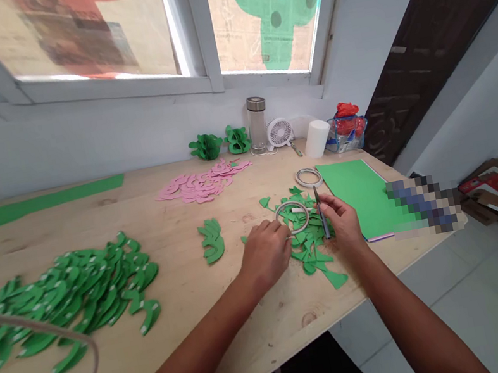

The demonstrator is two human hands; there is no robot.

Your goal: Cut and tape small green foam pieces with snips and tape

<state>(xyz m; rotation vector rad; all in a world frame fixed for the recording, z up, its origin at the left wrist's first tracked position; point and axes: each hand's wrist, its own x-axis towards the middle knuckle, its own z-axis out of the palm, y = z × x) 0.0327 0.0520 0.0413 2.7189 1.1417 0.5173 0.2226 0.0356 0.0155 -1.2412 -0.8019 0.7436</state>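
My left hand (267, 249) is closed on the near left edge of a roll of tape (306, 218), which is tilted above a heap of green paper scraps (311, 252). My right hand (342, 218) pinches a slim, dark grey tool (323, 218) that points away from me, just right of the roll; its exact kind is unclear. A second roll of tape (308, 177) lies flat beyond my hands. To the left of my left hand is a small stack of wavy green paper cutouts (212, 241).
A large pile of green cutouts with white patches (88, 285) covers the left side. Pink cutouts (200, 184) lie farther back. A glass bottle (258, 127), small fan (279, 133) and white cylinder (317, 139) stand near the wall. Green sheets (362, 199) lie right; a cable (32, 322) crosses front left.
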